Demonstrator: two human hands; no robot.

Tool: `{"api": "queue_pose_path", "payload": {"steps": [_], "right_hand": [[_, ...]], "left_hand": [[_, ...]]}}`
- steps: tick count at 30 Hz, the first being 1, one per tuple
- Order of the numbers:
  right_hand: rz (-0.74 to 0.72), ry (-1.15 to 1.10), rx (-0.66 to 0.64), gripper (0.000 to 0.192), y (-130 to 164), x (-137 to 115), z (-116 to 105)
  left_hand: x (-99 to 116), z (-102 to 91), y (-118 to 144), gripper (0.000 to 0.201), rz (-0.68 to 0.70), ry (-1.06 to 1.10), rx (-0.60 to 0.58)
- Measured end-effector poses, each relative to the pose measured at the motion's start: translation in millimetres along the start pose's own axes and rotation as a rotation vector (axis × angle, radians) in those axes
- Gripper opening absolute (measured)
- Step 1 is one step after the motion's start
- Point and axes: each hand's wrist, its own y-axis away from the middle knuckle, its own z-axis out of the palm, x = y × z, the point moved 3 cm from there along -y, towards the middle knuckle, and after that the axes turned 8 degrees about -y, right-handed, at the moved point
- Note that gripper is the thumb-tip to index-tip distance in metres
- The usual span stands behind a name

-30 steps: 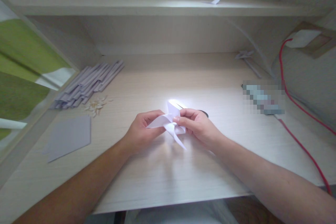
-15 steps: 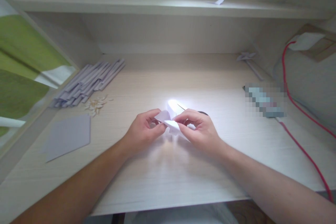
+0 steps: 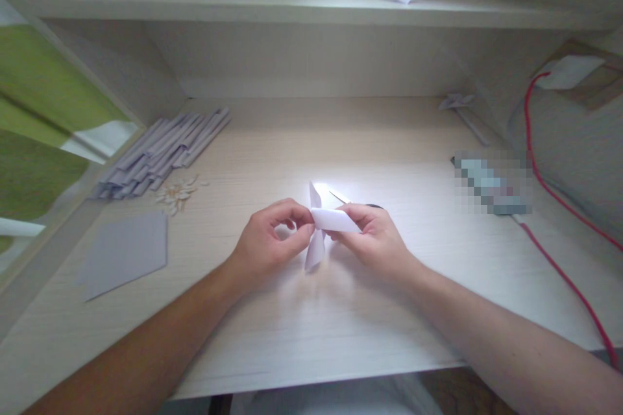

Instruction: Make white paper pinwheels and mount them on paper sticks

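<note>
blurred-out object (image 3: 491, 180) at desk's right – unreadable; red cable (image 3: 564, 272) runs off the right edge.

I held both forearms stretched forward over the desk, converging at the middle. My left hand (image 3: 265, 243) was curled, thumb and forefinger pinched together. My right hand (image 3: 377, 240) faced it, fingers bent inward, fingertips nearly meeting the left's.

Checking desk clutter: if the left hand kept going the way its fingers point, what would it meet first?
The left hand points right, so first the folded paper it pinches, then probably the right hand just beyond.
</note>
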Motion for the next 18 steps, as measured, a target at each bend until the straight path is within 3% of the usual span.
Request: {"api": "queue_pose_path", "payload": {"steps": [5, 18], "right_hand": [[-0.005, 0.046, 0.011, 0.023, 0.2, -0.7, -0.1], [0.037, 0.037, 0.021, 0.02, 1.7, 0.8, 0.6]], "left_hand": [[9.3, -2.8, 0.5, 0.009, 0.089, -0.079, 0.056], [11.7, -2.7, 1.2, 0.01, 0.17, -0.116, 0.049]]}}
